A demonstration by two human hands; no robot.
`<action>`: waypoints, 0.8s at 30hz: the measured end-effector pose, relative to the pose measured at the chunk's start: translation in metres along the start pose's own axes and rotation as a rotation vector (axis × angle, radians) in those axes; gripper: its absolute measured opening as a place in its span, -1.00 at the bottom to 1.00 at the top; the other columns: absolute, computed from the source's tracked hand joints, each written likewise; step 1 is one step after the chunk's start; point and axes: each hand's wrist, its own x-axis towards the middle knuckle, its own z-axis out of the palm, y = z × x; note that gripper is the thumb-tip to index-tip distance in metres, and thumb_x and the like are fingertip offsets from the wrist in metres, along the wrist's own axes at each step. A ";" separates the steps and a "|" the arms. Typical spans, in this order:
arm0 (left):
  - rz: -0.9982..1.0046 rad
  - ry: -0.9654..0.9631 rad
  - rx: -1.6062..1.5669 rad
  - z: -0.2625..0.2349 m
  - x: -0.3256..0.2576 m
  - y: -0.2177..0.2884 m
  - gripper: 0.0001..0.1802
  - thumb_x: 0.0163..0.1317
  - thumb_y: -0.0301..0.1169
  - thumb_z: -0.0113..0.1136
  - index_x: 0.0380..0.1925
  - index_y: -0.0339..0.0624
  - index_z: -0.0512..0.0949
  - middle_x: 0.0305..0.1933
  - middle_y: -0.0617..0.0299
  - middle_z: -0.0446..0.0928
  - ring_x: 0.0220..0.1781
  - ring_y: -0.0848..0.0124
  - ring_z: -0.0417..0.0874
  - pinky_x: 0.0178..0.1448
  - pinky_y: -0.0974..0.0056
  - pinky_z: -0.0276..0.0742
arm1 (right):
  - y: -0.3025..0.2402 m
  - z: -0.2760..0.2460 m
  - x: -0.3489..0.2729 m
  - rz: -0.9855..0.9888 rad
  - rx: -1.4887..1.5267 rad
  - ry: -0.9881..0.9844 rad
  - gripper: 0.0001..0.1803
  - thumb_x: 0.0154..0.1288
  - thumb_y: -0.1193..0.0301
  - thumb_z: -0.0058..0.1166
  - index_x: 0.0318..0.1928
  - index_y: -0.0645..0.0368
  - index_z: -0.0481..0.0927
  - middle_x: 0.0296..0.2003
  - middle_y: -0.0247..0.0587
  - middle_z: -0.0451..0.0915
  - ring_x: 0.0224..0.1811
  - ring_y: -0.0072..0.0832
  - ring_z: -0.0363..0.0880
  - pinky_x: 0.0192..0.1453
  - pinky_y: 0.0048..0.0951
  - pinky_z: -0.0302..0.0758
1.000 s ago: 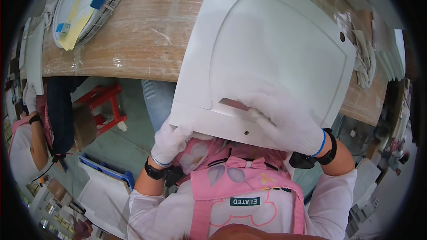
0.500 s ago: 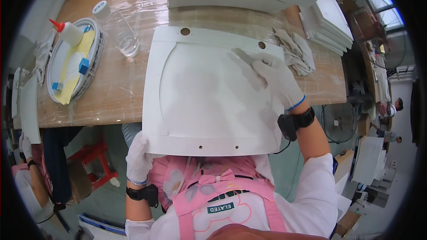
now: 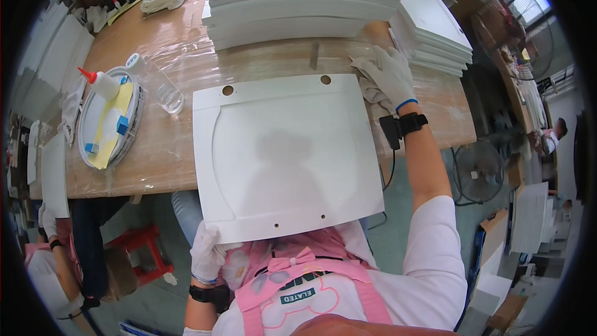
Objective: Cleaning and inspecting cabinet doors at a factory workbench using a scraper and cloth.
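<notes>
A white flat panel (image 3: 298,155) with two round holes along its far edge and two small holes along its near edge lies partly on the table and partly over my lap. My left hand (image 3: 207,252), in a white glove, is closed on its near left corner. Beyond the panel's far right corner, my gloved right hand (image 3: 393,78) reaches over a crumpled grey-white cloth (image 3: 371,90). Its fingers look stretched and apart, touching or just above the cloth. A narrow grey strip (image 3: 314,55), perhaps a scraper, lies on the table beyond the panel.
Tall stacks of white panels (image 3: 298,9) stand at the back, with a lower stack (image 3: 438,31) at right. Left are a clear bottle (image 3: 168,94), a glue bottle (image 3: 104,85) and a round white lid (image 3: 84,140) holding yellow paper. A co-worker (image 3: 53,267) sits far left.
My right hand has left the panel and moved to the cloth, no longer holding the flat grey tool. The panel now sits lower in view, with my left hand still at its corner.
</notes>
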 end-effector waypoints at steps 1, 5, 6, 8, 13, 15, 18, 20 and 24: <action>0.012 0.007 0.015 0.002 0.001 -0.001 -0.56 0.50 -0.30 -0.09 0.22 -0.40 0.28 0.12 -0.14 0.52 -0.01 0.11 0.71 -0.10 0.08 0.81 | 0.006 0.001 -0.007 0.058 0.011 -0.018 -0.56 0.26 0.05 0.08 0.00 0.04 0.64 -0.09 0.05 0.59 0.03 0.00 0.54 0.10 -0.10 0.47; 0.032 0.024 0.064 0.010 0.010 0.002 -0.56 0.50 -0.28 -0.09 0.21 -0.38 0.30 0.10 -0.12 0.54 -0.03 0.12 0.72 -0.13 0.11 0.82 | 0.018 0.005 -0.037 0.028 0.035 -0.078 -0.52 0.22 0.12 0.16 0.12 0.02 0.59 0.04 -0.06 0.57 0.05 -0.04 0.52 0.15 -0.11 0.44; 0.029 0.032 0.072 0.012 0.011 0.003 -0.56 0.50 -0.27 -0.08 0.21 -0.38 0.31 0.09 -0.11 0.54 -0.04 0.12 0.73 -0.14 0.12 0.82 | 0.022 0.006 -0.036 0.037 0.005 -0.018 -0.59 0.20 0.18 0.17 0.04 -0.01 0.63 -0.09 -0.07 0.64 -0.02 -0.04 0.57 0.06 -0.11 0.50; 0.039 0.037 0.074 0.014 0.013 0.002 -0.56 0.50 -0.27 -0.09 0.20 -0.38 0.33 0.07 -0.09 0.56 -0.04 0.13 0.73 -0.13 0.13 0.82 | 0.038 -0.004 -0.043 0.331 0.209 -0.007 -0.62 0.22 0.25 0.17 0.05 0.01 0.62 -0.12 -0.07 0.65 -0.07 -0.06 0.60 0.02 -0.16 0.51; 0.019 0.080 0.193 0.015 0.021 0.006 -0.60 0.49 -0.27 -0.07 0.15 -0.35 0.38 0.04 -0.02 0.58 -0.08 0.20 0.73 -0.16 0.19 0.81 | 0.091 -0.022 -0.058 0.654 1.198 0.062 -0.64 0.25 0.31 0.14 0.05 0.07 0.61 -0.18 -0.08 0.67 -0.14 -0.08 0.63 -0.03 -0.24 0.53; 0.006 0.120 0.273 0.011 0.022 0.012 -0.62 0.48 -0.27 -0.06 0.10 -0.35 0.40 0.01 0.01 0.57 -0.10 0.23 0.72 -0.16 0.19 0.78 | 0.097 -0.035 -0.069 0.618 1.058 -0.046 -0.65 0.27 0.29 0.11 0.05 0.08 0.62 -0.16 -0.09 0.66 -0.11 -0.10 0.63 0.00 -0.26 0.52; 0.164 0.198 0.676 0.008 0.026 0.018 -0.64 0.49 -0.24 -0.05 0.01 -0.35 0.48 -0.04 0.09 0.58 -0.07 0.31 0.66 -0.03 0.24 0.64 | 0.072 -0.044 -0.083 0.411 0.365 0.070 -0.62 0.26 0.26 0.13 0.08 0.03 0.61 -0.09 -0.11 0.65 -0.08 -0.09 0.62 0.05 -0.26 0.53; 0.179 0.230 0.880 0.002 0.037 0.025 -0.62 0.50 -0.21 -0.04 0.01 -0.35 0.51 -0.04 0.12 0.58 -0.03 0.35 0.61 0.04 0.26 0.58 | 0.082 -0.029 -0.097 0.316 0.167 0.056 -0.62 0.23 0.26 0.14 0.07 0.00 0.63 -0.05 -0.12 0.64 -0.05 -0.11 0.61 0.07 -0.24 0.53; -0.082 0.395 0.914 -0.017 0.041 0.034 -0.53 0.50 -0.13 -0.02 0.12 -0.34 0.50 0.03 0.14 0.58 0.02 0.40 0.59 0.09 0.29 0.55 | 0.068 -0.010 -0.100 0.261 0.038 0.161 -0.62 0.15 0.35 0.18 0.03 -0.04 0.66 -0.04 -0.16 0.65 -0.02 -0.12 0.60 0.10 -0.22 0.53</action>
